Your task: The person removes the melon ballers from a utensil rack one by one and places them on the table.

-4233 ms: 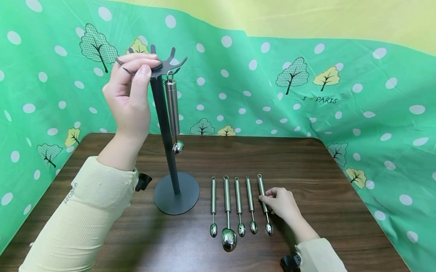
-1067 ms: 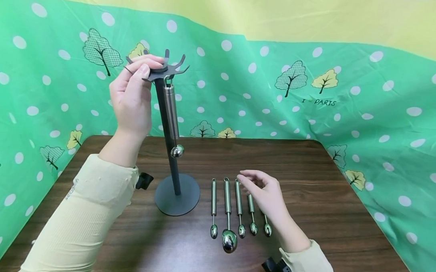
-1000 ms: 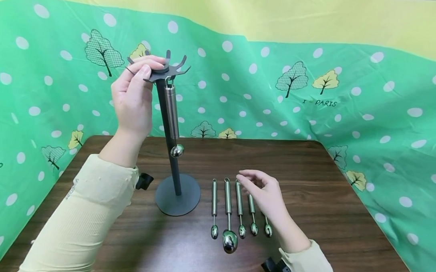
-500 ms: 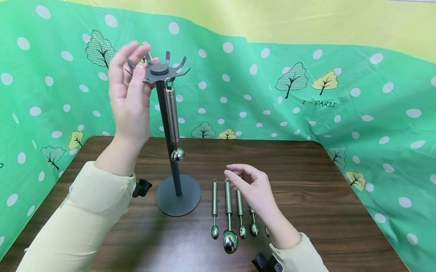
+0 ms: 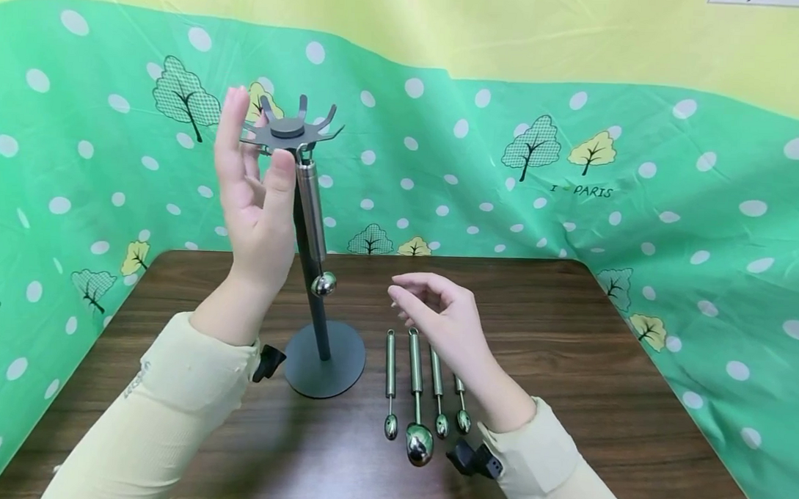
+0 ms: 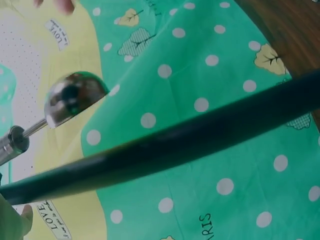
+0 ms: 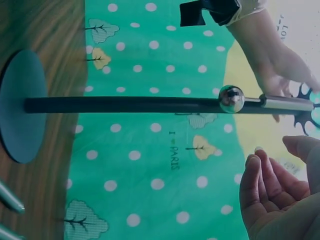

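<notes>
A dark metal stand [image 5: 322,375] with a ring of upturned hooks [image 5: 288,128] rises left of centre. From one hook hangs a steel scoop [image 5: 311,210]; its rounded bowl fills part of the left wrist view. Beside the hooks is my left hand [image 5: 254,215], fingers extended upward and thumb apart, close to the post; contact is unclear. My right hand [image 5: 453,317] hovers over the row of spoons, fingers loosely bent and holding nothing, as the right wrist view confirms. Several steel spoons lie side by side, including one with a larger bowl [image 5: 420,445]. My right hand and forearm cover some handles.
The brown wooden table [image 5: 631,434] carries the stand and spoons. A green and yellow patterned cloth [image 5: 442,155] hangs behind and around it. A black wrist camera [image 5: 474,458] sits at my right sleeve.
My left hand has let go of the hooked top, straightening its fingers and dropping slightly. The right hand left the rightmost spoon and moved left and up, empty. The hooked top has turned slightly.
</notes>
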`<state>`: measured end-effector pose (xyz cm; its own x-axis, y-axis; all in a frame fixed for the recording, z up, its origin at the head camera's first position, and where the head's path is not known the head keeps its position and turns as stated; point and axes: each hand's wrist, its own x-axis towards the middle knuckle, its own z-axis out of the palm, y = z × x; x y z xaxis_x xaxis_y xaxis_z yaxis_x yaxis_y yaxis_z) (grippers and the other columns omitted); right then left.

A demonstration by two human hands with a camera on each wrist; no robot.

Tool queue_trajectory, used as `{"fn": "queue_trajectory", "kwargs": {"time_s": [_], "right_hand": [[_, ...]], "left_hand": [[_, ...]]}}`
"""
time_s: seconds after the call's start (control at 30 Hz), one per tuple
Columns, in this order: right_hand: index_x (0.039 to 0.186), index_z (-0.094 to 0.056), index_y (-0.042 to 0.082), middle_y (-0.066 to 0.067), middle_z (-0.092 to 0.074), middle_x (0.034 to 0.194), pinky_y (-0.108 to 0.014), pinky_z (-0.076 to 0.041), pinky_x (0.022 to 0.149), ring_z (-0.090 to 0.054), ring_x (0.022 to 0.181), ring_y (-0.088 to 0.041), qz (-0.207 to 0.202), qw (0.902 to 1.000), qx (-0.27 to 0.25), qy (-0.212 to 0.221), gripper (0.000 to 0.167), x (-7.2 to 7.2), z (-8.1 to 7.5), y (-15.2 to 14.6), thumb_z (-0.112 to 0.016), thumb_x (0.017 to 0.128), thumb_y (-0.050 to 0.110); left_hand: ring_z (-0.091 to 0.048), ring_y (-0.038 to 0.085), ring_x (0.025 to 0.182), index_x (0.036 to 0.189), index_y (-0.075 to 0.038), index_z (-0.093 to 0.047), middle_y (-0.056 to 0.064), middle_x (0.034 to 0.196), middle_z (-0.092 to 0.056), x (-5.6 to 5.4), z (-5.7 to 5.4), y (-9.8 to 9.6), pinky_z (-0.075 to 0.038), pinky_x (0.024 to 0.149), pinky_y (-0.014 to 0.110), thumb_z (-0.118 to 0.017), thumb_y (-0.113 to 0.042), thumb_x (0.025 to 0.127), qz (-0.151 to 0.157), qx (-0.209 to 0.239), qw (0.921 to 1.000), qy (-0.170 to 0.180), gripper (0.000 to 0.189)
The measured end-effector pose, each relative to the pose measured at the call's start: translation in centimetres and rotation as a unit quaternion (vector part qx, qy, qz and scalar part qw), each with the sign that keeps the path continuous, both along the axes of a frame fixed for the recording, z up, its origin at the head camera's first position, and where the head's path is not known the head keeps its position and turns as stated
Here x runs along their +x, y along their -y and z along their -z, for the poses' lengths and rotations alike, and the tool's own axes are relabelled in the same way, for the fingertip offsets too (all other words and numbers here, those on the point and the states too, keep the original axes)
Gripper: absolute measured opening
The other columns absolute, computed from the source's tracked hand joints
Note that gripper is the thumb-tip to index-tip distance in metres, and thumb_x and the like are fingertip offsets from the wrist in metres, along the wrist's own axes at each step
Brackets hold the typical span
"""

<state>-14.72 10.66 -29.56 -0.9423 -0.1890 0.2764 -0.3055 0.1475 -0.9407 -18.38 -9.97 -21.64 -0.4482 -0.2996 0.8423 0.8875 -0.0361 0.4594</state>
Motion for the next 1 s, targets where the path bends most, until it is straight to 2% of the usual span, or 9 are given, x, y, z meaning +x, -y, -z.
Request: {"fn": "queue_trajectory", "kwargs": {"time_s": [0.03, 0.13, 0.2, 0.43, 0.53, 0.6, 0.7, 0.8, 1.0], "right_hand": [[0.111, -0.072, 0.006, -0.001, -0.070, 0.083, -0.029, -0.059, 0.065, -0.067, 0.068, -0.012, -0.003, 1.0000, 0.001, -0.003, 0.023, -0.1, -0.2, 0.2, -0.070, 0.090, 0.014], [0.110, -0.073, 0.008, -0.003, -0.070, 0.083, -0.028, -0.058, 0.065, -0.066, 0.068, -0.013, -0.010, 0.9998, 0.007, -0.017, 0.022, -0.3, -0.9, 0.7, -0.071, 0.090, 0.017], [0.110, -0.073, 0.008, -0.005, -0.070, 0.083, -0.028, -0.058, 0.065, -0.065, 0.068, -0.013, -0.013, 0.9995, 0.008, -0.028, 0.022, -0.4, -1.3, 1.0, -0.071, 0.090, 0.017], [0.110, -0.074, 0.007, -0.008, -0.071, 0.086, -0.027, -0.056, 0.066, -0.067, 0.070, -0.020, -0.029, 0.9976, 0.000, -0.063, 0.022, -0.8, -3.0, 2.7, -0.071, 0.090, 0.015], [0.111, -0.074, 0.008, -0.008, -0.072, 0.089, -0.025, -0.054, 0.065, -0.068, 0.075, -0.022, -0.033, 0.9964, 0.010, -0.077, 0.023, -1.1, -3.7, 3.5, -0.071, 0.089, 0.016], [0.112, -0.073, 0.008, -0.007, -0.073, 0.092, -0.025, -0.054, 0.067, -0.068, 0.078, -0.021, -0.035, 0.9954, 0.018, -0.088, 0.024, -1.2, -4.2, 4.0, -0.071, 0.090, 0.017], [0.113, -0.073, 0.010, -0.005, -0.074, 0.095, -0.029, -0.056, 0.071, -0.068, 0.080, -0.014, -0.037, 0.9942, 0.030, -0.097, 0.025, -1.5, -4.7, 4.8, -0.071, 0.090, 0.019], [0.115, -0.073, 0.012, -0.003, -0.075, 0.097, -0.032, -0.058, 0.073, -0.070, 0.079, -0.014, -0.047, 0.9936, 0.034, -0.097, 0.027, -1.7, -5.0, 5.6, -0.071, 0.090, 0.022], [0.119, -0.071, 0.010, -0.004, -0.075, 0.103, -0.030, -0.060, 0.074, -0.072, 0.077, -0.014, -0.069, 0.9928, 0.024, -0.095, 0.032, -2.0, -5.5, 7.0, -0.072, 0.089, 0.021]], "left_hand": [[-0.033, 0.022, 0.145, 0.150, 0.010, -0.020, 0.014, 0.162, -0.019, 0.0, 0.1, -0.1, -0.030, 0.119, 0.038, -0.062, -0.042, 0.094, 0.007, 0.001, 1.0000, 0.004, 0.086], [-0.032, 0.020, 0.146, 0.150, 0.009, -0.021, 0.014, 0.162, -0.021, 0.2, 0.1, -0.3, -0.030, 0.120, 0.038, -0.057, -0.030, 0.099, 0.019, -0.006, 0.9997, 0.013, 0.074], [-0.037, 0.022, 0.142, 0.151, 0.008, -0.022, 0.012, 0.161, -0.024, 0.2, 0.1, -0.4, -0.032, 0.117, 0.038, -0.055, -0.029, 0.100, 0.022, -0.012, 0.9996, 0.016, 0.071], [-0.035, 0.018, 0.140, 0.146, 0.008, -0.035, 0.014, 0.154, -0.038, 0.0, -0.1, -0.2, -0.032, 0.116, 0.034, -0.046, -0.006, 0.101, -0.030, -0.031, 0.9986, 0.030, 0.048], [-0.037, 0.017, 0.131, 0.144, 0.004, -0.043, 0.009, 0.139, -0.051, 0.1, -0.2, -0.1, -0.035, 0.109, 0.030, -0.044, -0.003, 0.101, -0.053, -0.035, 0.9970, 0.045, 0.043], [-0.035, 0.016, 0.130, 0.142, 0.002, -0.047, 0.006, 0.136, -0.054, 0.1, -0.2, 0.1, -0.034, 0.108, 0.029, -0.045, -0.007, 0.103, -0.067, -0.045, 0.9954, 0.051, 0.041], [-0.035, 0.016, 0.130, 0.140, 0.001, -0.051, 0.005, 0.134, -0.054, 0.1, -0.1, 0.2, -0.034, 0.108, 0.030, -0.048, -0.018, 0.103, -0.069, -0.050, 0.9952, 0.048, 0.041], [-0.035, 0.018, 0.131, 0.137, 0.001, -0.053, 0.004, 0.136, -0.049, 0.0, 0.0, 0.2, -0.038, 0.106, 0.032, -0.053, -0.031, 0.101, -0.051, -0.041, 0.9970, 0.040, 0.049], [-0.037, 0.020, 0.128, 0.135, 0.002, -0.056, 0.002, 0.130, -0.047, 0.0, -0.1, 0.2, -0.039, 0.106, 0.033, -0.054, -0.033, 0.099, -0.045, -0.036, 0.9978, 0.034, 0.050]]}}
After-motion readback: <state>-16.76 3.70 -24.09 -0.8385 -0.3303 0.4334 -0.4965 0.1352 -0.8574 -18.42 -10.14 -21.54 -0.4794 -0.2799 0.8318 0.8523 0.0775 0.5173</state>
